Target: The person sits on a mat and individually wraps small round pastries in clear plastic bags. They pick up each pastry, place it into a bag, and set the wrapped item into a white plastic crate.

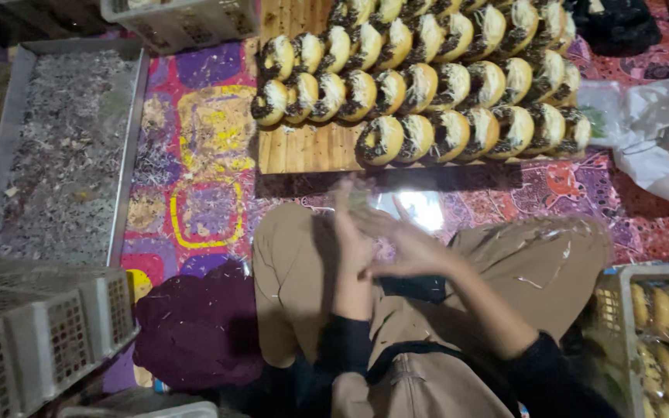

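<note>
A wooden board (pixel 303 147) at upper centre carries rows of ring doughnuts topped with dark and pale shreds (pixel 420 85). They look soft, light and fragile, best held by the sides. A grey metal tray (pixel 129 155) at left holds loose shreds. A crate (pixel 617 310) at lower right holds plain buns. At centre, the left hand (pixel 350 236) and right hand (pixel 408 248) are open, palms together and blurred; whether they hold anything is unclear.

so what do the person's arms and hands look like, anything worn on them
Both hands are bare: no gloves, and no rings or watch that the blurred picture shows. The left hand and right hand come out of dark, black-looking sleeves pushed up the forearms. The left sleeve ends lower than the right sleeve.
</note>
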